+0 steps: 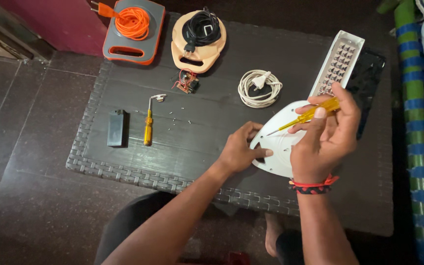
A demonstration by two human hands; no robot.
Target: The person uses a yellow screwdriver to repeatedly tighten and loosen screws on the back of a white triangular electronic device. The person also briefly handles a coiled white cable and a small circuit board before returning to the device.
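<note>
The right hand [326,137] gripped a yellow-handled screwdriver [306,116] between thumb and fingers, its thin metal tip slanting down and to the left onto a white rounded lamp housing [278,147] that lay near the front right of the dark desk [212,98]. The left hand [239,149] lay pressed on the left edge of that housing, fingers curled over its rim and steadying it, holding nothing else. A red and black band [314,186] circled the right wrist. Just behind the housing, a long white panel of small lights [338,61] stretched away toward the far right corner. To the left of it sat a coiled white cord with a plug [259,87], apart from the hands. Farther back stood a peach-coloured base with a black cord [198,40] wound on it, and an orange and grey base carrying an orange cord [133,30]. A small circuit board [187,81] lay in front of the peach base. On the left part of the desk rested a second yellow screwdriver [148,127] and, beside it, a dark rectangular battery block [117,127], with a few tiny screws [180,117] scattered nearby.
</note>
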